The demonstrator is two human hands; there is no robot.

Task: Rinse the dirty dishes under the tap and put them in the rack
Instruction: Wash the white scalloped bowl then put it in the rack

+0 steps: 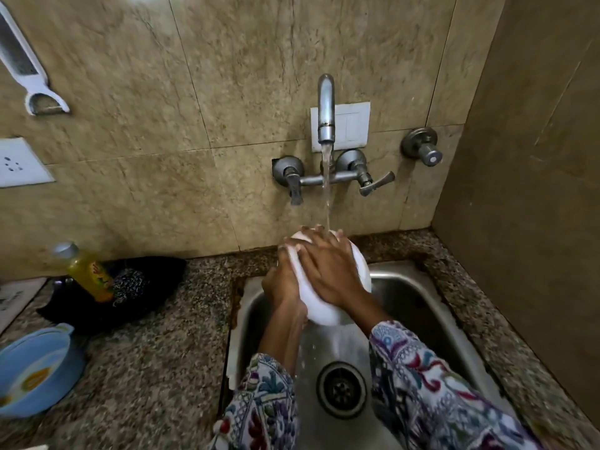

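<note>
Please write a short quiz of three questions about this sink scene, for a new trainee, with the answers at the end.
1. True or false: water is running from the tap.
2. Which hand lies spread over the top of the white bowl?
A. left hand
B. right hand
3. Fill in: the yellow bottle stands on the counter to the ____ of the sink.

Key:
1. True; the stream falls onto the bowl.
2. B; the right hand covers it, and the left hand grips its side.
3. left
</note>
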